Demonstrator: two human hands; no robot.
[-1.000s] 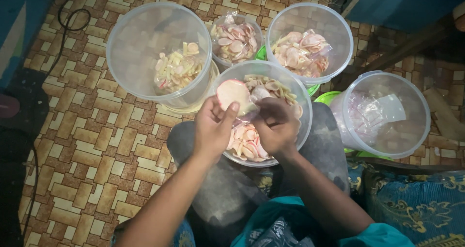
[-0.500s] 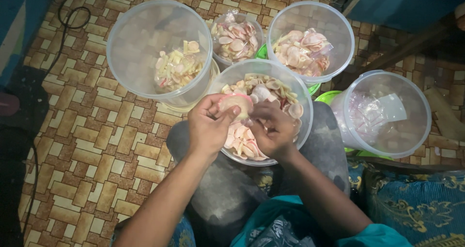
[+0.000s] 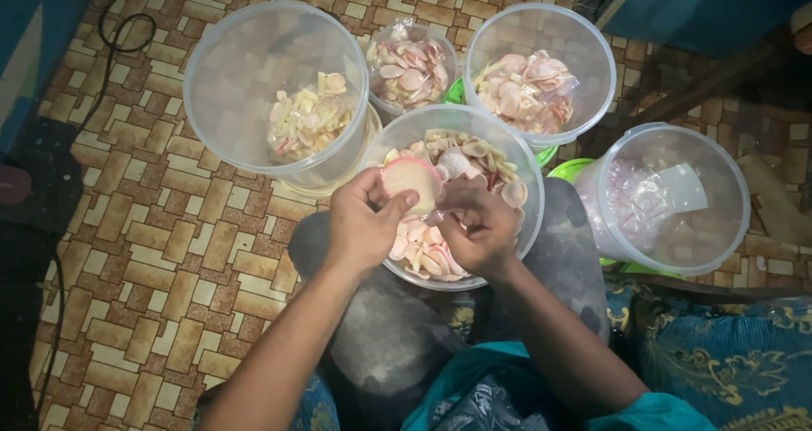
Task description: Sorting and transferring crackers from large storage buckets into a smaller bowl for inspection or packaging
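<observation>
Tiled floor [image 3: 152, 262] under me, five clear plastic tubs around my knees. Biggest tub [image 3: 275, 88] upper left, only a small heap of pale yellowish pieces at the bottom, so mostly unfilled. Right tub [image 3: 668, 198] holds clear plastic wrappers, no chips that I can make out. Top right tub [image 3: 541, 71] has a layer of pinkish round chips; small tub [image 3: 413, 65] between them is near full of the same. Middle tub [image 3: 457, 194] sits against my legs, about half full of mixed chips, so a lot looks unhandled. My left hand [image 3: 364, 224] pinches a round pale chip [image 3: 411, 181] with a pink rim, fingers and thumb closed on it, above the middle tub. My right hand [image 3: 478, 224] is curled just beside it; can't tell if it grips anything.
</observation>
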